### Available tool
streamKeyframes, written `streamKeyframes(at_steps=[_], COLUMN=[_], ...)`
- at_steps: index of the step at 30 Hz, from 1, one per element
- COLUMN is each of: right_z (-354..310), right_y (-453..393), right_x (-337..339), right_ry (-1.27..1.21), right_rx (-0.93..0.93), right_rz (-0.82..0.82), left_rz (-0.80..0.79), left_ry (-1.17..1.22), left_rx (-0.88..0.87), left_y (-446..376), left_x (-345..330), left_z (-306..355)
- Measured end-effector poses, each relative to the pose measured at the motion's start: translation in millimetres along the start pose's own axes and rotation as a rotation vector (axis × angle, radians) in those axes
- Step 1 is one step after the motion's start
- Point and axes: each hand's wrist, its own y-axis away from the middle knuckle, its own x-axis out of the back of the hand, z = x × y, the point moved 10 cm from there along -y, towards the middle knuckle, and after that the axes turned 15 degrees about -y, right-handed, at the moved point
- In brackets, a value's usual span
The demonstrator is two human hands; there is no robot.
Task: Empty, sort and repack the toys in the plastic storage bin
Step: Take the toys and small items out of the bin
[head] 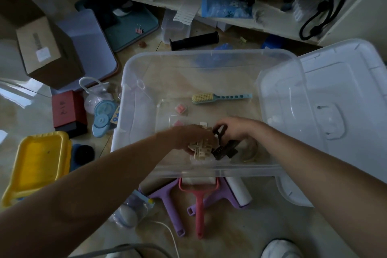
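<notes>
A clear plastic storage bin (209, 56) stands on the floor in front of me. Both my hands are inside it near its front wall. My left hand (194, 136) grips a bunch of cream plastic clips (202, 152). My right hand (236, 128) holds black clips (225, 148) right beside them. On the bin's floor lie a teal brush with yellow bristles (222, 97), two small pink pieces (180, 109) and a clear round object (249, 151).
The bin's lid (335, 111) leans at its right. Lint rollers, purple and red (199, 205), lie before the bin. A yellow tray (39, 163), red box (68, 109), blue tape dispenser (103, 117), cardboard box (46, 48) and black tube (193, 41) crowd the floor.
</notes>
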Motion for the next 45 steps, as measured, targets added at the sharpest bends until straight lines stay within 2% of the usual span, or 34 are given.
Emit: streamKeyframes(at_steps=[6,8,11,15,18,21,23,25,28,31,34,38,43,45], right_z=[-42,-52,-55,-35,-29,-42,-45,-37,-1,48,90,133,191,210], right_y=[43,67,104,153,192,235,257,266,249,215,181,149,95,73], right_x=[32,38,45,37,28,25,14,-7,-58,-115,-148,-159,-158,-158], right_ry=[-0.301,-0.333,-0.346,-0.354,-0.364,-0.351,-0.355,-0.331,-0.219,-0.097,0.012,0.008,-0.006,-0.016], right_rx=[0.044,0.062,0.063,0.026,0.043,0.141,0.175,0.153,0.023,-0.071,-0.033,0.008,0.086,0.099], right_rz=[0.059,0.072,0.079,0.094,0.128,0.150,0.108,0.024,-0.114,-0.201,-0.146,-0.058,0.048,0.045], left_rz=[0.102,0.072,-0.006,-0.048,-0.024,0.048,0.027,-0.057,-0.210,-0.217,-0.181,-0.136,-0.045,0.035], left_ry=[0.045,-0.004,-0.062,-0.193,-0.325,-0.401,-0.404,-0.452,-0.553,-0.465,-0.324,-0.135,-0.118,-0.288], left_rx=[-0.155,-0.204,-0.273,-0.276,-0.264,-0.277,-0.284,-0.276,-0.170,-0.081,-0.102,-0.104,-0.111,-0.032], left_y=[36,57,91,132,161,194,215,223,210,179,144,99,63,52], left_x=[41,43,30,-9,-32,-36,-47,-70,-116,-155,-190,-214,-221,-216], left_z=[49,68,96,121,131,144,145,133,84,26,-20,-51,-56,-62])
